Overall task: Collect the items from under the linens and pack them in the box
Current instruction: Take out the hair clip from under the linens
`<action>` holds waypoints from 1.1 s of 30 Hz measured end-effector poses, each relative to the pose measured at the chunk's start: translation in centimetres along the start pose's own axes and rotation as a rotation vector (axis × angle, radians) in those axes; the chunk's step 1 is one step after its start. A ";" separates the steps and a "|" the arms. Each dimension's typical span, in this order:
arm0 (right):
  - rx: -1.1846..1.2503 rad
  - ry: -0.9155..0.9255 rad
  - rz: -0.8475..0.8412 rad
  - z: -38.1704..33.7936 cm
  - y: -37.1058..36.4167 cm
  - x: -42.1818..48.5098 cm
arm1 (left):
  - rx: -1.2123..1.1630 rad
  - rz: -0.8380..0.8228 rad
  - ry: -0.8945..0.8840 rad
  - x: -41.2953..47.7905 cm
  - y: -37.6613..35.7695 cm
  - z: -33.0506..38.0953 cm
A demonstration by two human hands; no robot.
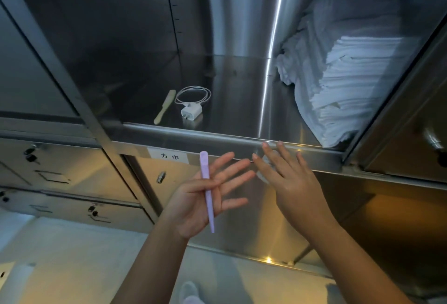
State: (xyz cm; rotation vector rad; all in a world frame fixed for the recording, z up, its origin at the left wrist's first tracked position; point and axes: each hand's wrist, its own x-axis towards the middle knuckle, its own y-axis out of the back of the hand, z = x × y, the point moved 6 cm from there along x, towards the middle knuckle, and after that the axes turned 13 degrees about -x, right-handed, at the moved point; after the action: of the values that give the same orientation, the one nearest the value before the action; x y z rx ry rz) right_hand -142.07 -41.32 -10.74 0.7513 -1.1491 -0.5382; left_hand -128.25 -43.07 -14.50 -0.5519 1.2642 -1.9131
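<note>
A steel cabinet shelf (242,110) holds stacked linens (350,74) at the right, with a white charger (191,111) and cream stick (165,106) lying bare at the left. The left hand (200,204), fingers splayed, seems to pin a lilac stick (206,190) by thumb alone, so it may slip and drop. The right hand (290,183) hovers flat and empty.

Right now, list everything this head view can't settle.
Head view only:
Packing box: out of frame.
Under the folded linens: covered by the stack.
Pale round shape behind right hand: blocked by fingers.
Lavender stick in left hand: kind unclear, no markings.
</note>
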 end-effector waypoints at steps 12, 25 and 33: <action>-0.055 -0.098 -0.044 1.3 -8.0 11.0 | 0.012 -0.038 0.114 10.7 3.5 10.0; -0.036 -0.071 -0.230 0.2 -16.3 18.7 | 0.018 -0.025 0.184 17.6 5.3 17.4; 0.082 -0.069 -0.617 -0.3 -21.6 17.9 | 0.016 0.034 0.069 17.8 6.4 19.0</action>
State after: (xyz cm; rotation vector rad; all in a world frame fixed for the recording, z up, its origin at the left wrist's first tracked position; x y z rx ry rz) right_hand -136.01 -68.05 -16.42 1.1744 -0.9963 -1.0408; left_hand -123.63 -69.45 -13.35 -0.4570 1.2924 -1.9270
